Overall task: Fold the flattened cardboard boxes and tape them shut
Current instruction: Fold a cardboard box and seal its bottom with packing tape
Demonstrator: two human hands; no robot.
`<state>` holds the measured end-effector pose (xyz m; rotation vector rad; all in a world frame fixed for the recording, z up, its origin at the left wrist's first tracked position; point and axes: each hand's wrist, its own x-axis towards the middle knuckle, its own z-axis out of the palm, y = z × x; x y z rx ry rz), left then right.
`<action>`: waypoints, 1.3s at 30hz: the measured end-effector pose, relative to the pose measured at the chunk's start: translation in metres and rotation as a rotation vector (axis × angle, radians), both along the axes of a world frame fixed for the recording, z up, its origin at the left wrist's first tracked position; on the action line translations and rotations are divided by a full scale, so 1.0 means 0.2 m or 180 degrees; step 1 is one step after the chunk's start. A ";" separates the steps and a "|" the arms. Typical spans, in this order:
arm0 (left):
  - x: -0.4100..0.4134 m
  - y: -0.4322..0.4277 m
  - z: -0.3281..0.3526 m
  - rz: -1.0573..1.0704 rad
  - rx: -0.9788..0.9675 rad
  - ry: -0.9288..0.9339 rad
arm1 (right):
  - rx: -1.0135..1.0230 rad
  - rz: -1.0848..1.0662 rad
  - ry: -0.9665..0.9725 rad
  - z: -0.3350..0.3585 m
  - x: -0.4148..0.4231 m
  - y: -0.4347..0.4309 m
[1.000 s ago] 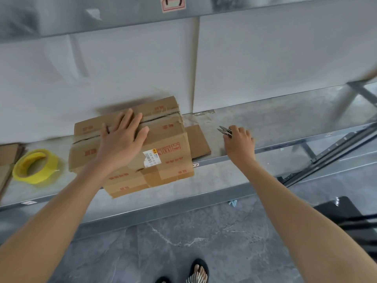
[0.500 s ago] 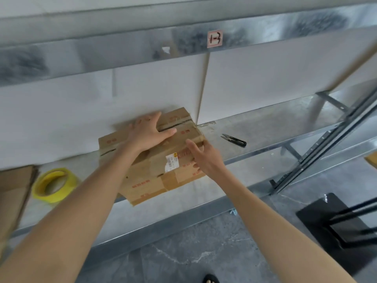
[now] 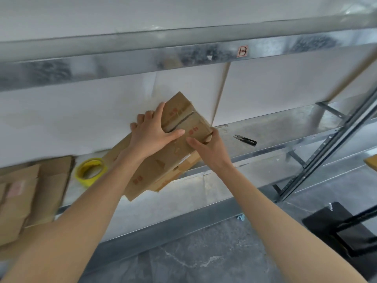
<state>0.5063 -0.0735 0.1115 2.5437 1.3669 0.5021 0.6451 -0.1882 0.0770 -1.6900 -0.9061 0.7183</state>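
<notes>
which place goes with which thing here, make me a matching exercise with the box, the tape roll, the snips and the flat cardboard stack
Things
1. cardboard box
2. yellow tape roll
3. black-handled snips
4. flattened cardboard stack

Places
a. far left of the shelf
b. on the shelf, right of the box
c. tilted, gripped by the left hand and right hand
d. on the shelf, between the stack and the box

Pairs: 1-c, 2-d, 3-b, 4-a
</notes>
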 end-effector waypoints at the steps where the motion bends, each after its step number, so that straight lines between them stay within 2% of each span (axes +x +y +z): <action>1: -0.03 -0.02 0.02 0.0046 -0.0020 -0.0088 | 0.0052 0.0064 -0.0064 0.03 -0.02 -0.02; 9: -0.23 -0.28 0.17 0.0239 -0.0098 -0.0968 | 0.0512 0.0400 -0.0560 0.24 -0.15 -0.13; 14: -0.26 -0.45 0.22 0.0431 0.0036 -0.1190 | 0.0829 0.0598 -0.0691 0.31 -0.17 -0.21; 18: -0.25 -0.53 0.22 0.0414 0.0019 -0.1641 | 0.1006 0.0783 -0.0899 0.37 -0.12 -0.24; 21: -0.23 -0.55 0.18 0.0317 -0.0209 -0.1924 | 0.0956 0.0979 -0.1024 0.37 -0.05 -0.23; 30: -0.14 -0.61 -0.13 0.0331 -0.0790 -0.2146 | 0.0478 0.1186 -0.1313 0.16 0.06 -0.16; 39: -0.15 -0.45 -0.20 0.0421 -0.0845 -0.2376 | 0.0345 0.1325 -0.1358 0.16 0.05 0.05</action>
